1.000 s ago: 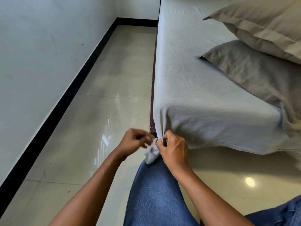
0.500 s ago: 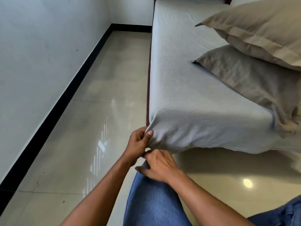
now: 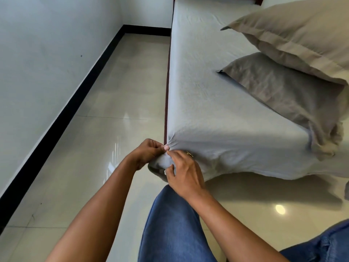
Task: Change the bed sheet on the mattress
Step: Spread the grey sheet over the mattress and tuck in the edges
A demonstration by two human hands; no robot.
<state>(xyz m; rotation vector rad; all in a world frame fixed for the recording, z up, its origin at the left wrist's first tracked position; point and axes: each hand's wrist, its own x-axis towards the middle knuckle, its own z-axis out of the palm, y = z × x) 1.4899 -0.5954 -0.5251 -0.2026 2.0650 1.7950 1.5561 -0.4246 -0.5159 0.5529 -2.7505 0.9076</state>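
Note:
A light grey bed sheet [image 3: 204, 95] covers the mattress, stretched smooth along its top and hanging over the near end. At the near left corner the loose sheet is bunched into a small wad [image 3: 162, 163]. My left hand [image 3: 149, 154] pinches the sheet right at the corner, thumb pressed against the fabric. My right hand [image 3: 184, 172], with a ring on one finger, grips the bunched wad from the right, fingers curled round it. Both hands touch each other at the corner.
Two pillows lie on the bed at the right, a beige one [image 3: 294, 33] stacked over a grey-brown one [image 3: 287, 91]. A dark red bed frame edge [image 3: 167, 95] runs along the mattress. Glossy tiled floor [image 3: 105, 114] lies between bed and white wall. My jeans-clad knee [image 3: 170, 224] is below the hands.
The bunched corner of the sheet has come out from under the mattress corner again. My right hand has risen to grip it while my left stays pinching at the corner.

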